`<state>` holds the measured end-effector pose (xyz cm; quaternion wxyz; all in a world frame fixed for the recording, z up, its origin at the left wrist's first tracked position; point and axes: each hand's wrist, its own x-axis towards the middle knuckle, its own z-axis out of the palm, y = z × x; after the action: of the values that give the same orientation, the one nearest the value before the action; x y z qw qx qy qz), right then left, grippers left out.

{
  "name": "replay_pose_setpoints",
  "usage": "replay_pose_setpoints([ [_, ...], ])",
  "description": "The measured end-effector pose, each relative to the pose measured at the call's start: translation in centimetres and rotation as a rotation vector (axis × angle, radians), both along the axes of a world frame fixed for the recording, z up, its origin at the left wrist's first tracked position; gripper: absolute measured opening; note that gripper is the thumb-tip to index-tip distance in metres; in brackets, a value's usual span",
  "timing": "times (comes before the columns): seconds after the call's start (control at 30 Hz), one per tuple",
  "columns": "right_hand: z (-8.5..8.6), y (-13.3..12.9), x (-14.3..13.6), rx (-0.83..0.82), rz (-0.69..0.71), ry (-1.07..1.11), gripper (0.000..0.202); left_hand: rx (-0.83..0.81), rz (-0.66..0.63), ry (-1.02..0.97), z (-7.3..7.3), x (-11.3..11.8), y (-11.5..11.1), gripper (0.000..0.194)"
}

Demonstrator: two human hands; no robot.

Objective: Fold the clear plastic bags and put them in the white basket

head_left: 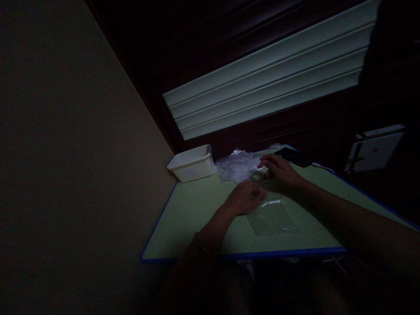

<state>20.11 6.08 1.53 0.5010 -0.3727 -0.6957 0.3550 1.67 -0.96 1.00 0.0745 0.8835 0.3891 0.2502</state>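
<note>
My left hand is closed, its thumb and fingers pinched at the upper left corner of a clear plastic bag. The bag lies flat near the table's front edge. Beyond it, my right hand hovers with fingers apart and slightly bent, and I see nothing between them. Its fingertips are close to a heap of crumpled clear plastic bags. Dim light and blur hide the finer detail of both hands.
A white plastic bin stands at the table's back left corner, beside the wall. The green table has a blue edge. A dark object lies at the back right. A white box-like item is farther right.
</note>
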Motion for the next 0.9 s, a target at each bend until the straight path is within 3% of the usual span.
replay_pose_setpoints([
  [0.2, 0.3, -1.1, -0.2, -0.084, 0.114, -0.064, 0.035, 0.016, 0.13, 0.029, 0.1, -0.3, 0.3, 0.029],
  [0.57, 0.3, -1.1, -0.3, -0.071, 0.119, -0.207, 0.033, 0.044, 0.247, -0.028, -0.5, -1.0, 1.1, 0.02],
  [0.67, 0.4, -0.6, 0.0, 0.054, 0.016, -0.216, 0.033, 0.032, 0.332, -0.003, -0.5, -1.6, 1.4, 0.022],
  [0.77, 0.4, 0.0, 0.6, 0.194, -0.148, -0.395, 0.032, 0.038, 0.39, 0.029, -0.4, -2.5, 1.6, 0.022],
  [0.9, 0.0, 0.4, 0.9, 0.182, -0.16, -0.675, 0.025, 0.011, 0.384, 0.066, -0.4, -3.2, 1.8, 0.022],
])
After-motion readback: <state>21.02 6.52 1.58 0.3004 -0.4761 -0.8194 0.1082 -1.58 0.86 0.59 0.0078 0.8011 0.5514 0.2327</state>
